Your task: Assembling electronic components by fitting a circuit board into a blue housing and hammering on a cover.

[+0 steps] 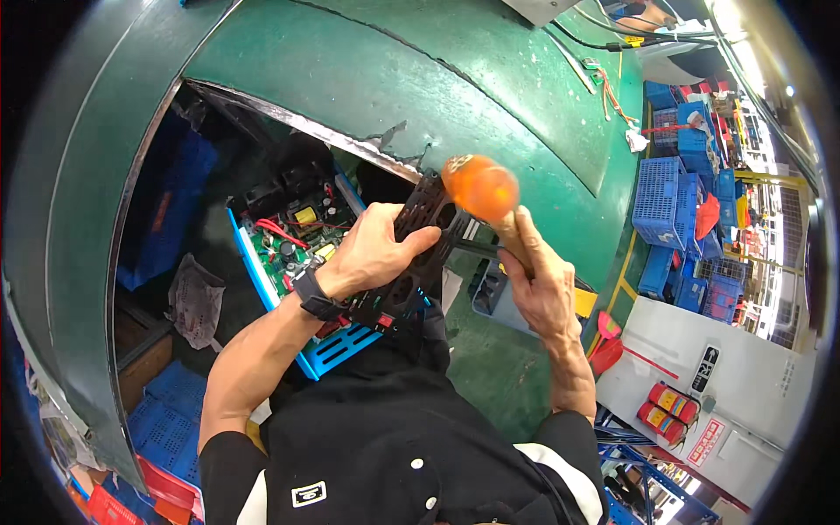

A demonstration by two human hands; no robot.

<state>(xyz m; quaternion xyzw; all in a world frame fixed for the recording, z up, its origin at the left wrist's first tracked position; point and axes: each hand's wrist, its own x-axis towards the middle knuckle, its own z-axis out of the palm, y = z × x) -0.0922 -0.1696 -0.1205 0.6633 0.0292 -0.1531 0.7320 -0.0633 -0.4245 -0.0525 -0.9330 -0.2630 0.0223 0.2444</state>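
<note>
My right hand (541, 284) is closed round the wooden handle of a mallet with an orange head (481, 186). The mallet head is by the upper end of a black slotted metal panel (427, 194), near the bench edge; I cannot tell whether they touch. My left hand (372, 249), with a black watch on its wrist, grips the panel, thumb across its face. Below and left of that hand is a bright blue slotted casing (346, 350) holding a green circuit board (284, 258) with a yellow component and red wires. My left forearm hides part of the casing.
A green workbench (350, 66) spans the far side, its worn edge close to the panel. A grey bin (503, 302) sits beyond my right hand. Blue crates (661, 201) line the right side, with red fire extinguishers (669, 407) nearer. Blue baskets (171, 420) stand at lower left.
</note>
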